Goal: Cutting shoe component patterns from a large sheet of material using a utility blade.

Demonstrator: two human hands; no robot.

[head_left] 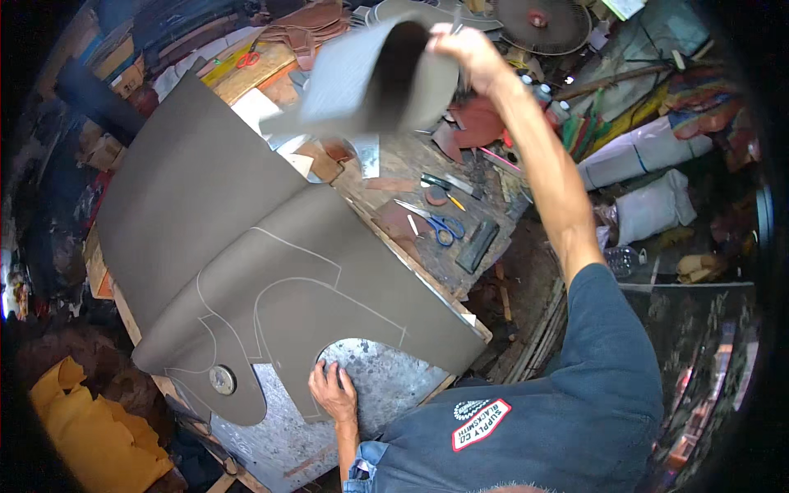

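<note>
A large dark grey-brown leather sheet (181, 164) with a raised fold lies over the worktable, marked with pale curved outlines. A round metal weight (222, 380) sits on it at the near left. My left hand (334, 394) lies with fingers spread by the sheet's curved cut edge, partly on the mottled grey tabletop (386, 370). My right hand (470, 56), raised at the far side, grips a curled leather piece (353, 78), blurred by motion. A thin, unclear thing sticks up beside those fingers.
On the wooden bench (485, 193) beyond lie blue-handled scissors (440, 226), a dark block (477, 246), a yellow pencil (455, 201) and leather scraps. Orange-handled scissors (247, 57) rest far left. A fan (538, 20) stands at the back. Yellow leather (90, 435) lies lower left.
</note>
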